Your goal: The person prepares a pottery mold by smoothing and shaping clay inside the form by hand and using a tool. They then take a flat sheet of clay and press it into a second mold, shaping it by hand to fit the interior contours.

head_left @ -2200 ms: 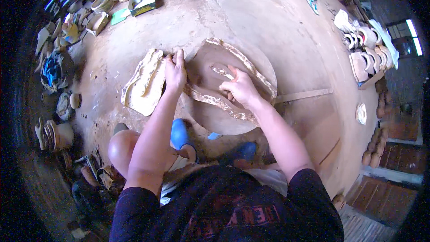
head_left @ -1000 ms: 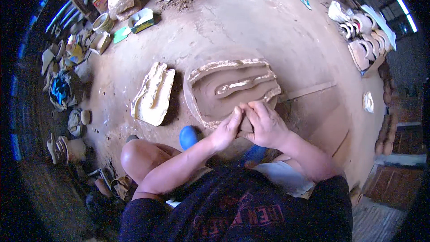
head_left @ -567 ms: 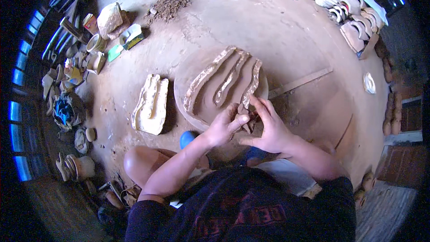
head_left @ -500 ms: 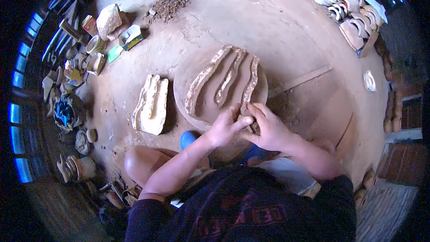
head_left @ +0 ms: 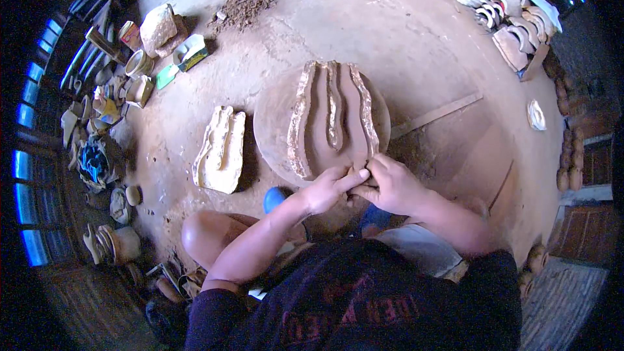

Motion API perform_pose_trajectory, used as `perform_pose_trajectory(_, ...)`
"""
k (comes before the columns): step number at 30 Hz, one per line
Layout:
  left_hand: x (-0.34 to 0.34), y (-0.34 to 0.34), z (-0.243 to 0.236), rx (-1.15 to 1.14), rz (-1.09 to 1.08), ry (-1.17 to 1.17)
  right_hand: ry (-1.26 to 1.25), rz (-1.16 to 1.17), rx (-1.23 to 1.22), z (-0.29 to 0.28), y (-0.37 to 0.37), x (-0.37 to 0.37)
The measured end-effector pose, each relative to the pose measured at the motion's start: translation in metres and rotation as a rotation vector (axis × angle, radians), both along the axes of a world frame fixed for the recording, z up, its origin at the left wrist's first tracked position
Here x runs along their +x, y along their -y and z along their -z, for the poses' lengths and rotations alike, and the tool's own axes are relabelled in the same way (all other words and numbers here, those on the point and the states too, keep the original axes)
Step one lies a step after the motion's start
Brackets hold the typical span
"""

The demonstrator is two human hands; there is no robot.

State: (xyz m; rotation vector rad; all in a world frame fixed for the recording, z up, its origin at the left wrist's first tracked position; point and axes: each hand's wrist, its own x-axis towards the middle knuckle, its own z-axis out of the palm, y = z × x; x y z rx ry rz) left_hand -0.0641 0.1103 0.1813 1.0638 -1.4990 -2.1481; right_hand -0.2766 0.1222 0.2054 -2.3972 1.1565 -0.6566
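A long mould (head_left: 299, 117) with pale, rough-topped walls lies on a round board (head_left: 272, 123) in front of me. Smooth brown clay (head_left: 351, 107) lines its channels, which run around a middle ridge. At the mould's near right end, my left hand (head_left: 328, 190) and my right hand (head_left: 395, 185) meet, thumbs and fingertips pressed together. Both are closed on brown clay, mostly covered by the fingers. To the left, on the floor, rests a smaller cream-coloured mould (head_left: 220, 161) with a similar ridge.
Pots, tubs and a box (head_left: 190, 53) crowd the left side, near a large pale block (head_left: 158, 29). Crumbled clay (head_left: 244, 8) is heaped farther off. A flat wooden strip (head_left: 439, 116) lies right of the board. Curved pieces (head_left: 520, 29) are stacked at the far right.
The mould has turned counterclockwise on the board, its far end swinging left. My hands stay together at its near end, the right one shifted slightly right; the clay between them shows less now.
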Motion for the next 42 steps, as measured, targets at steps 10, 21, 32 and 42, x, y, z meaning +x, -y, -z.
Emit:
perform_pose_trajectory(10, -0.015, -0.017, 0.022, -0.396, -0.023, 0.24, 0.113, 0.11, 0.299, 0.001, -0.018, -0.012)
perform_pose_trajectory(21, -0.03, 0.009, 0.018, -0.63, -0.489, 0.26, 0.51, 0.328, 0.468, 0.01, -0.042, -0.046)
perform_pose_trajectory(32, -0.022, 0.089, 0.068, -0.876, -0.592, 0.861, 0.565, 0.878, 0.918, 0.015, -0.046, -0.207)
perform_pose_trajectory(42, 0.069, 0.144, 0.187, -0.622, -0.547, 1.072, 0.08, 1.106, 0.575, 0.092, -0.046, -0.333)
